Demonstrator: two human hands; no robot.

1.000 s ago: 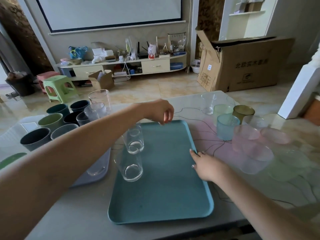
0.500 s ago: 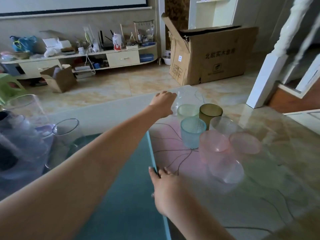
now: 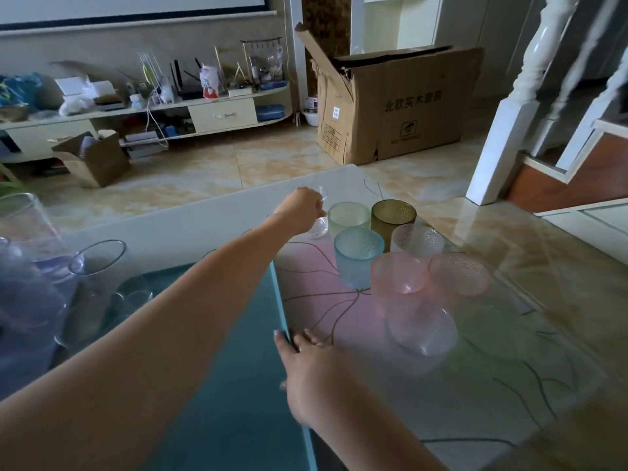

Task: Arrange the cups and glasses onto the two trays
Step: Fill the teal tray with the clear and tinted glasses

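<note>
My left hand (image 3: 300,208) reaches across the table and closes around a small clear glass (image 3: 320,226) at the far side. My right hand (image 3: 314,370) rests flat on the right edge of the teal tray (image 3: 244,385). Right of the tray stands a cluster of textured cups: pale green (image 3: 347,217), amber (image 3: 393,215), blue (image 3: 357,254), clear (image 3: 417,240), two pink (image 3: 399,277) (image 3: 458,275) and a frosted one (image 3: 421,333). Clear glasses (image 3: 98,277) stand at the left on the tray.
The glass-topped table (image 3: 509,351) ends just beyond the cups. Blurred cups fill the left edge (image 3: 20,300). Across the floor are a large cardboard box (image 3: 390,107), a small box (image 3: 91,158), a TV cabinet (image 3: 153,113) and a white stair post (image 3: 503,130).
The view swung right. My left hand moved from the tray's far edge out to the clear glass and closed on it. My right hand stayed on the tray's edge.
</note>
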